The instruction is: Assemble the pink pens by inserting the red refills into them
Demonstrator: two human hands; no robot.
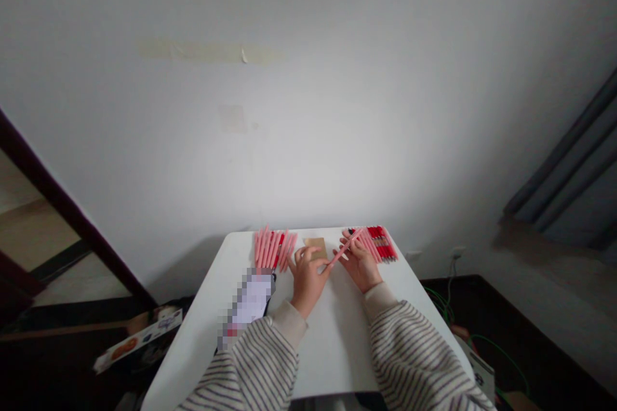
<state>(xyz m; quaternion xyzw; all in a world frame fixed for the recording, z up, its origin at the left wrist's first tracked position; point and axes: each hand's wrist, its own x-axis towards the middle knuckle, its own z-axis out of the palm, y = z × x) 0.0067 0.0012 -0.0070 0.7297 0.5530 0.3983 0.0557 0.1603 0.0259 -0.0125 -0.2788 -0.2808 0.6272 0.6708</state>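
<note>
My right hand [359, 264] is shut on a pink pen [346, 246], which slants down and to the left across the back of the hand. The pen's lower tip ends close to my left hand [307, 279], whose fingers are spread and hold nothing I can see. Just beyond those fingers lies a small piece of cardboard [316, 247]. A row of pink pens [272, 249] lies side by side at the far left of the table. A bundle of red and pink pens [378, 244] lies at the far right, partly behind my right hand.
Both striped sleeves rest on the white table [335, 353]. A pixelated flat rectangular object [248, 308] lies at the table's left side. Green cables [482, 350] and a printed box [137, 340] sit on the floor below the table's edges.
</note>
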